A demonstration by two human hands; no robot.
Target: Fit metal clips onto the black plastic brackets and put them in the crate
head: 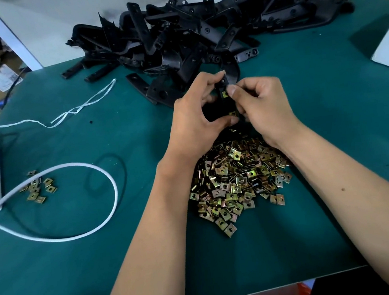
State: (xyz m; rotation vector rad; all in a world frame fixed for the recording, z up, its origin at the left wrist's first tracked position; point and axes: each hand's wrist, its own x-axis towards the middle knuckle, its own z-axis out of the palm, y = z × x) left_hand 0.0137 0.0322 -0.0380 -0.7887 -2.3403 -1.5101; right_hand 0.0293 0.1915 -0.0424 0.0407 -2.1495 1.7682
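1. Both hands met above the green table (81, 269): my left hand (193, 120) gripped a narrow black plastic bracket (226, 102) from its left side, thumb low and fingertips at its top.
2. With my right hand (263, 108) I pinched the bracket's right edge beside a brass-coloured square metal clip (225, 93) on it.
3. Directly beneath my wrists lay the heap of loose brass-coloured clips (238, 178); the pile of black brackets (199, 25) sat just beyond my fingers.

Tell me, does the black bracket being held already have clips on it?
Yes. Two brass-coloured clips sit on the black bracket held between the left hand and right hand.
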